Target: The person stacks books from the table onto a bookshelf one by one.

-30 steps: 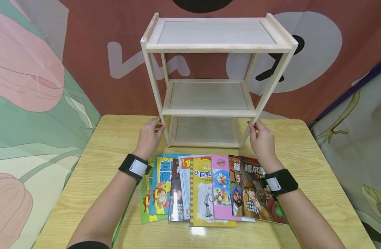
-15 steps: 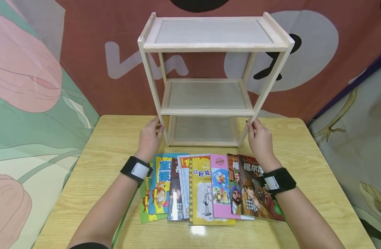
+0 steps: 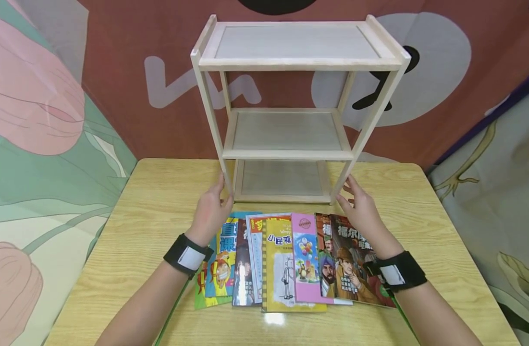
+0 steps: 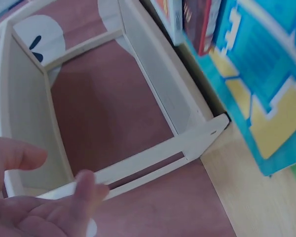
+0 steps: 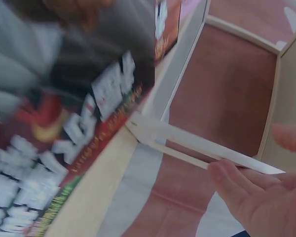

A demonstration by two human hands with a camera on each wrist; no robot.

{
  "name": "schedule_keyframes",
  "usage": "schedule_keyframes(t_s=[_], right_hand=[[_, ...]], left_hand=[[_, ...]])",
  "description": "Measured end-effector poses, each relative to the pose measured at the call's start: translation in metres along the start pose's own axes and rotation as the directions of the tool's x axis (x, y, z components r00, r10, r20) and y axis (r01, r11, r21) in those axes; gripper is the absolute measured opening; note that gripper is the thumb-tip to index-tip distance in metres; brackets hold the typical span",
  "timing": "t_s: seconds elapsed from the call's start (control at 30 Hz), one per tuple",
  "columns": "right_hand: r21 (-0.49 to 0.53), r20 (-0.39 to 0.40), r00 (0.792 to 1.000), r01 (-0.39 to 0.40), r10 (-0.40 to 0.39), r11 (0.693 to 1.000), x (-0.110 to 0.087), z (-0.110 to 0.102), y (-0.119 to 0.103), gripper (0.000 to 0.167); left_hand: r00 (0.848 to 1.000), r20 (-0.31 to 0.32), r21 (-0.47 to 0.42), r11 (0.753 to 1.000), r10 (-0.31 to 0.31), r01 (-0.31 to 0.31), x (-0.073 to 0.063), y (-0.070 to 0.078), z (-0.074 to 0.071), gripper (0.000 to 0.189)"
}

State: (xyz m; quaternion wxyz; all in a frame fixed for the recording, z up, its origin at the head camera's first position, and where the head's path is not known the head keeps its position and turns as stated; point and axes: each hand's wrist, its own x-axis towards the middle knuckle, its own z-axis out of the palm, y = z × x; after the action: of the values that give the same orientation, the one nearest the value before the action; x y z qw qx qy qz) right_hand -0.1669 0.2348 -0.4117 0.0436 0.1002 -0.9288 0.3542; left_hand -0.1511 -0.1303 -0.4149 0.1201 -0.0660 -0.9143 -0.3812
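Note:
A pale wooden shelf rack point(image 3: 288, 154) with three tiers stands upright at the back of the table. My left hand point(image 3: 208, 211) is at the foot of its left front leg, fingers loosely extended and thumb apart. At the right front leg, my right hand point(image 3: 362, 214) has spread, relaxed fingers, with fingertips right at the leg. Both wrist views show the left hand point(image 4: 44, 207) and right hand point(image 5: 271, 202) with unclosed fingers along the side rails. A fanned row of books lies before the rack, including a yellow book point(image 3: 281, 266) and a pink book point(image 3: 306, 293).
The wooden table point(image 3: 165, 182) runs up to a red-brown printed cloth point(image 3: 173, 129) behind the rack. A detective-cover book point(image 3: 355, 259) lies under the right wrist; a blue-and-yellow book point(image 3: 223, 264) is beside the left one. Printed cloths also hang at both sides.
Both hands had been pinching the rack's front legs; their fingers have loosened and the hands have slid down toward the feet. The rack and books stay in place.

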Motion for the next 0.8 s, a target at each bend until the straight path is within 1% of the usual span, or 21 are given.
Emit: schedule_keyframes(t_s=[0.07, 0.13, 0.2, 0.27, 0.33, 0.4, 0.47, 0.5, 0.57, 0.63, 0.73, 0.8], right_hand=[[-0.023, 0.057, 0.998, -0.005, 0.006, 1.000, -0.011, 0.000, 0.003, 0.072], [-0.059, 0.121, 0.992, -0.014, 0.021, 0.998, -0.023, 0.000, 0.007, 0.076], [-0.112, 0.190, 0.981, -0.004, 0.026, 0.994, -0.036, 0.002, 0.010, 0.080], [-0.159, 0.259, 0.966, 0.019, 0.023, 0.987, -0.051, 0.005, 0.013, 0.086], [-0.196, 0.314, 0.950, 0.064, 0.001, 0.978, -0.066, 0.009, 0.016, 0.094], [-0.243, 0.352, 0.936, 0.104, -0.012, 0.965, -0.082, 0.011, 0.018, 0.104], [-0.271, 0.370, 0.929, 0.115, -0.007, 0.956, -0.097, 0.012, 0.020, 0.116], [-0.287, 0.375, 0.927, 0.116, 0.000, 0.951, -0.104, 0.012, 0.020, 0.120], [-0.317, 0.382, 0.924, 0.123, 0.009, 0.940, -0.115, 0.012, 0.021, 0.129], [-0.345, 0.397, 0.917, 0.115, 0.034, 0.932, -0.124, 0.014, 0.021, 0.135], [-0.375, 0.421, 0.905, 0.117, 0.057, 0.920, -0.133, 0.017, 0.022, 0.140], [-0.389, 0.430, 0.899, 0.104, 0.081, 0.915, -0.136, 0.020, 0.022, 0.141]], left_hand=[[0.999, 0.036, 0.029, 1.000, 0.007, -0.008, -0.010, 0.001, 0.001, 0.062], [0.997, 0.066, 0.051, 0.998, 0.030, -0.034, -0.021, 0.002, 0.004, 0.063], [0.995, 0.089, 0.070, 0.996, 0.046, -0.052, -0.032, 0.003, 0.006, 0.065], [0.991, 0.124, 0.119, 0.991, 0.050, -0.065, -0.044, 0.003, 0.009, 0.069], [0.983, 0.181, 0.218, 0.973, 0.040, -0.079, -0.056, 0.003, 0.011, 0.070], [0.970, 0.244, 0.300, 0.949, 0.021, -0.096, -0.067, 0.003, 0.014, 0.071], [0.957, 0.290, 0.365, 0.923, 0.008, -0.118, -0.076, 0.002, 0.017, 0.070], [0.954, 0.301, 0.382, 0.916, 0.004, -0.124, -0.079, 0.001, 0.018, 0.070], [0.952, 0.305, 0.378, 0.919, -0.007, -0.114, -0.085, 0.001, 0.019, 0.072], [0.954, 0.299, 0.372, 0.923, -0.014, -0.103, -0.088, 0.000, 0.021, 0.075], [0.952, 0.305, 0.345, 0.936, -0.035, -0.076, -0.089, 0.001, 0.022, 0.079], [0.950, 0.310, 0.325, 0.944, -0.047, -0.059, -0.090, 0.002, 0.024, 0.081]])
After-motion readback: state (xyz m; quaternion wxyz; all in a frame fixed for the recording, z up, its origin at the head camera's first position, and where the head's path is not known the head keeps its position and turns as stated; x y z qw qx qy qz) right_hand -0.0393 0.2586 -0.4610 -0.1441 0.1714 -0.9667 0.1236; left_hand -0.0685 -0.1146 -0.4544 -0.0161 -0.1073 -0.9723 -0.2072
